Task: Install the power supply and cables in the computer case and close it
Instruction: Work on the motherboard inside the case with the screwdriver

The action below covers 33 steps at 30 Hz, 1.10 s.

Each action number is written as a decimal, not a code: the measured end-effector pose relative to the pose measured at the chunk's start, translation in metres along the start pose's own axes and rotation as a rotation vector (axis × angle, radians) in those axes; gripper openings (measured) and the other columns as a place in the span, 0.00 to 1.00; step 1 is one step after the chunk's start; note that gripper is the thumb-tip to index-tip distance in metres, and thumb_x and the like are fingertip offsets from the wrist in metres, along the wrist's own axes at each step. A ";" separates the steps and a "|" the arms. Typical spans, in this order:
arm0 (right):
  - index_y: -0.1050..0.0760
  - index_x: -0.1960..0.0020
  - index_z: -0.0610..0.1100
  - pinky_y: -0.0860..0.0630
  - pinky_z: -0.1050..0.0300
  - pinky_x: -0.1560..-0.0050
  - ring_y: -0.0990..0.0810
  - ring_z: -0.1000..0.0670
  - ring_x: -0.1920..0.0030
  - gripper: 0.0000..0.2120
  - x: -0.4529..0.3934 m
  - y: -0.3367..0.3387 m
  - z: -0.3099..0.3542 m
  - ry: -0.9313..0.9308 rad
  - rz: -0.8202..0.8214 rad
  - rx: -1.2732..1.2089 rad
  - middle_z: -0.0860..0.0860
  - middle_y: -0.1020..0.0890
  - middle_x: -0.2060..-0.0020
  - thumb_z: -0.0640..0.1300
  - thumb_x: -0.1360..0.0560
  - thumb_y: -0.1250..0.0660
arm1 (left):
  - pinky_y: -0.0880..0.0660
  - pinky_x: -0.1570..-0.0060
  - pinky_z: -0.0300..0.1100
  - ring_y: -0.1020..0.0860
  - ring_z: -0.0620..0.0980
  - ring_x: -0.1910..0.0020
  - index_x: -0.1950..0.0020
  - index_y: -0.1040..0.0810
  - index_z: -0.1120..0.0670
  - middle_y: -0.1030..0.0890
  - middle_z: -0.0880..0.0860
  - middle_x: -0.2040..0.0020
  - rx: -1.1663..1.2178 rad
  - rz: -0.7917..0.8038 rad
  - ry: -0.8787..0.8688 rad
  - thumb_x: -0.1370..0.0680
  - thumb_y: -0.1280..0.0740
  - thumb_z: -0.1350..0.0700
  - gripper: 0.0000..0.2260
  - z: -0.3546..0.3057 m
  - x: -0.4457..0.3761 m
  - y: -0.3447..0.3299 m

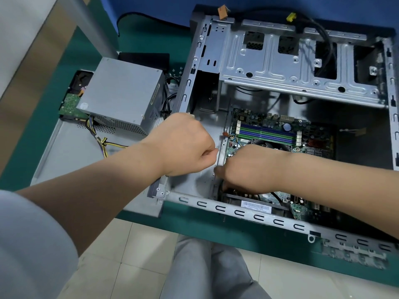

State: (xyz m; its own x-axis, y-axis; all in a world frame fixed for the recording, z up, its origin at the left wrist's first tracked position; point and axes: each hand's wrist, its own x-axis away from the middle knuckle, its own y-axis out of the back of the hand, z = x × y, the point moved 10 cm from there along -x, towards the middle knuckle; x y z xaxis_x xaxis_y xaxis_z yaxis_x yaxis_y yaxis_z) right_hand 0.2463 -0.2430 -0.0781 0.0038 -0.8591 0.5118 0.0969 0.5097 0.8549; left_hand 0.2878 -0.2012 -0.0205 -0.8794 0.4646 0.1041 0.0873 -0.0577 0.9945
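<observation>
The open computer case (237,212) lies on its side on the green table, with the motherboard (269,130) showing inside. The grey power supply (121,93) sits outside the case to the left, on a flat metal panel. Its yellow and black cables (103,143) run toward my left forearm and vanish behind it. My left hand (183,143) is curled into a fist above the bare left bay of the case, and a small pale tip sticks out at the top of the fist. My right hand (252,167) reaches down at the motherboard's left edge, its fingers hidden.
A metal drive cage (280,67) spans the far half of the case, with black cables and a yellow connector (291,17) draped over its back. A hard drive with a green circuit board (71,104) lies left of the power supply. The side panel (71,160) lies under the supply.
</observation>
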 end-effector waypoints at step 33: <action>0.36 0.40 0.40 0.37 0.56 0.74 0.35 0.48 0.75 0.16 0.005 0.001 0.004 -0.036 0.001 0.002 0.49 0.32 0.71 0.33 0.27 0.43 | 0.30 0.61 0.43 0.36 0.54 0.73 0.73 0.38 0.55 0.33 0.52 0.76 0.018 -0.029 0.008 0.23 0.43 0.50 0.19 0.000 0.000 0.003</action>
State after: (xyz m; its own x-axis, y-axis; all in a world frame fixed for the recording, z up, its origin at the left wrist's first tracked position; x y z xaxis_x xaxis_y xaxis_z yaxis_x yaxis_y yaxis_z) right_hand 0.2424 -0.2466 -0.0737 -0.0320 -0.8566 0.5150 0.0952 0.5103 0.8547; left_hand 0.2884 -0.2012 -0.0175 -0.8853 0.4588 0.0755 0.0702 -0.0286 0.9971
